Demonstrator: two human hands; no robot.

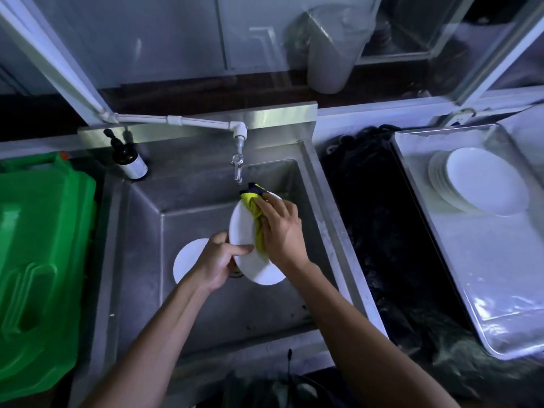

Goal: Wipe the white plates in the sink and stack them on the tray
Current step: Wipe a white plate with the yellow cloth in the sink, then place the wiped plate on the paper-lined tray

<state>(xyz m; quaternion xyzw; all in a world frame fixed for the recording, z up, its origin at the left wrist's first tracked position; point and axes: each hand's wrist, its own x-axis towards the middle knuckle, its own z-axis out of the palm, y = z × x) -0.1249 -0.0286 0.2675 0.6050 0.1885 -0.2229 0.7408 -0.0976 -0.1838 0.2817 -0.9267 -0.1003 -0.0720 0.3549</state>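
Over the steel sink (206,319) my left hand (219,262) grips the left rim of a white plate (244,228), held tilted below the tap. My right hand (281,229) presses a yellow and dark cloth (256,207) against the plate's face. Another white plate (187,259) lies on the sink bottom, partly hidden behind my left hand. On the metal tray (482,278) at the right, a stack of white plates (479,182) sits near the far end.
A tap (239,163) on a white pipe hangs over the sink's back. A dark pump bottle (129,161) stands at the sink's back left corner. A green plastic jerrycan (41,260) lies to the left. Dark netting (379,231) fills the gap between sink and tray.
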